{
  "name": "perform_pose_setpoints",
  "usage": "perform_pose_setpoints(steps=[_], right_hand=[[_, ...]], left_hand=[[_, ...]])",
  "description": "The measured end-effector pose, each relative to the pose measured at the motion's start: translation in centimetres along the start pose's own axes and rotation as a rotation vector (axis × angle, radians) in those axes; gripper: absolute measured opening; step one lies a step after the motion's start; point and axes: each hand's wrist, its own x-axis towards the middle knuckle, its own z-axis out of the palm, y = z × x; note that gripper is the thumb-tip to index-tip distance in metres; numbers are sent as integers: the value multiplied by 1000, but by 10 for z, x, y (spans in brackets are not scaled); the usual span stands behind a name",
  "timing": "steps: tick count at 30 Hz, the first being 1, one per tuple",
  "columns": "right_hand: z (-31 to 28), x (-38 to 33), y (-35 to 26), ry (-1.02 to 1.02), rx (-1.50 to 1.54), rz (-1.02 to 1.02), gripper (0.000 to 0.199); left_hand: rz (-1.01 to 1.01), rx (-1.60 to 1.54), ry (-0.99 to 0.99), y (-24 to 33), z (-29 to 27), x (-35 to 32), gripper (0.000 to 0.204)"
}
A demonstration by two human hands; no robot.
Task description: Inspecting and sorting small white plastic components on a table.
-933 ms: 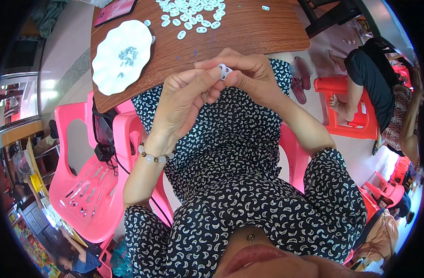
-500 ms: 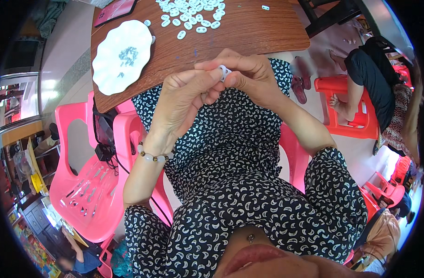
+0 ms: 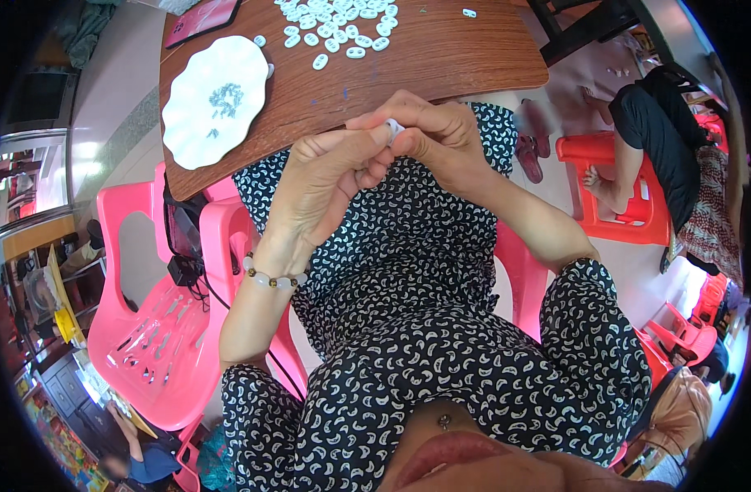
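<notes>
Between the fingertips of both hands is a small white oval piece with two holes [image 3: 394, 127], mostly covered by the fingers. My left hand [image 3: 330, 168] pinches it from the left, thumb on top and fingers curled below. My right hand [image 3: 441, 135] closes on its right side with thumb and forefinger. Beyond my hands, a loose pile of similar white two-holed pieces [image 3: 334, 25] lies on the brown wooden table [image 3: 441, 61]. To the left stands a white scalloped plate [image 3: 187, 107] holding a little heap of tiny grey parts [image 3: 226, 100], too small to make out.
One white piece [image 3: 470, 13] lies apart at the table's far right. A pink-and-black flat case [image 3: 203, 20] rests at the far left corner. Pink plastic chairs [image 3: 154, 353] stand beside me; a person sits near a red stool [image 3: 638, 197] on the right.
The white piece has tilted between my fingertips, and less of its holed face shows. My right thumb and fingers have shifted slightly; the left hand stays nearly still.
</notes>
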Motion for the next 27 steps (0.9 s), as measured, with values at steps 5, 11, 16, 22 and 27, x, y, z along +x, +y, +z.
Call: perform_pose_setpoints(steps=[5,11,16,22,27], right_hand=[[-3,-1,9,24,-156,-68,25],[-5,6,12,-22,129,-2,28],[-10,8,18,-60,146,32,40],[-14,9,24,-122,136,63,50],[-16,9,29,-134,154,49,47]], left_hand=[[18,44,25,-4,-1,1,16],[83,59,23,-1,2,3,19],[121,44,23,-6,-3,9,21],[106,15,35,-8,-8,9,22],[108,50,49,-10,-12,12,21]])
